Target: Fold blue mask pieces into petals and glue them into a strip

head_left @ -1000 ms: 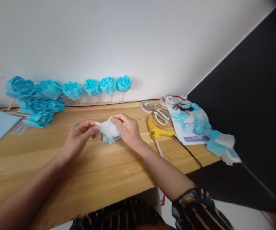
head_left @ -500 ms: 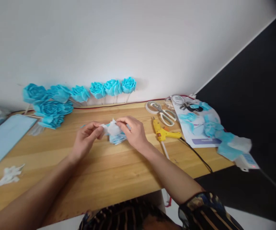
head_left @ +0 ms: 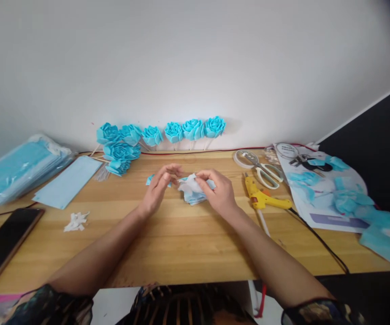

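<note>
A thin white petal-shaped piece of fabric (head_left: 189, 184) is pinched between the thumb and fingers of my right hand (head_left: 218, 189). Just under it lies a small stack of light blue fabric pieces (head_left: 194, 197) on the wooden table. My left hand (head_left: 159, 187) is off to the left of the white piece, its fingers apart and curved, holding nothing that I can see. Behind that hand a bit of bright blue fabric (head_left: 150, 180) lies on the wood, partly hidden.
Blue fabric roses (head_left: 193, 129) on sticks lean along the wall. To the right are scissors (head_left: 267, 175), a yellow glue gun (head_left: 262, 195) with its cord, and a printed sheet (head_left: 320, 215). On the left lie light blue sheets (head_left: 68, 181), white scraps (head_left: 76, 221), a bagged pack (head_left: 22, 169) and a phone (head_left: 7, 246).
My left hand has let go of the white piece and opened, moving a little away from it. The right hand still pinches it. The view has swung to the left.
</note>
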The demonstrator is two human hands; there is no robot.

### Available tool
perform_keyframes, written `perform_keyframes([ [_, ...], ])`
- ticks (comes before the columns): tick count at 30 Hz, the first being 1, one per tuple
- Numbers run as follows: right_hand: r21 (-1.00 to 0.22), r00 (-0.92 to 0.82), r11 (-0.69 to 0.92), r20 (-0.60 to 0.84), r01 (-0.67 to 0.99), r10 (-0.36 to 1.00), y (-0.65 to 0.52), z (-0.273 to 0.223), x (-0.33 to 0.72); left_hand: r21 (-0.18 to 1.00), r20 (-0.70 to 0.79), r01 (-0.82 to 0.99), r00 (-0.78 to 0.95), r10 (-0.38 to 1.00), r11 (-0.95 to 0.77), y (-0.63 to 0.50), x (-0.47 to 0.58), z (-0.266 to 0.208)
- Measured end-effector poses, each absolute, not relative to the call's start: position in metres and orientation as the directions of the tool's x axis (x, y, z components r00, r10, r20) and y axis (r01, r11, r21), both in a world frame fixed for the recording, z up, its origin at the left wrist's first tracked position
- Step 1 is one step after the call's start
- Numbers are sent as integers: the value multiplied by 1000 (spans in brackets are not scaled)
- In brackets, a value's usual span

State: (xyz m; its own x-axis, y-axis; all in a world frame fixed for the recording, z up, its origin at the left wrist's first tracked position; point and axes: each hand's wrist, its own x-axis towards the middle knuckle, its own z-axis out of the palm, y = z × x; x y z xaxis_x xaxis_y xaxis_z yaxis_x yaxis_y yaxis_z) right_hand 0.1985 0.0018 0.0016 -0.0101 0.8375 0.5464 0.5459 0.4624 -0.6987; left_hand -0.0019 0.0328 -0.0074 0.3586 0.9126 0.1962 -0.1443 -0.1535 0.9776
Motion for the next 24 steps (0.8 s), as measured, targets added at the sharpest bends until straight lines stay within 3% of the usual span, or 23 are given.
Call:
perform_keyframes([
  [3, -636, -61, 499, 581, 589, 812, 2, -1, 199, 958, 288, -106, 382, 878, -268, 29, 3, -5],
  [8, -586, -82, 525, 616, 618, 784, 3, -5, 201, 962, 238, 56, 305, 922, -267, 28, 11, -7],
  [14, -640, -54, 526, 606, 559, 794, 4, -4, 205, 939, 323, 22, 285, 902, -343, 30, 14, -10],
  [20, -708, -26, 454, 526, 541, 850, 0, 4, 202, 906, 334, 143, 339, 879, -399, 23, 18, -10],
  [24, -704, 45, 431, 548, 564, 836, 1, 3, 201, 895, 336, 172, 344, 877, -410, 23, 18, -16],
])
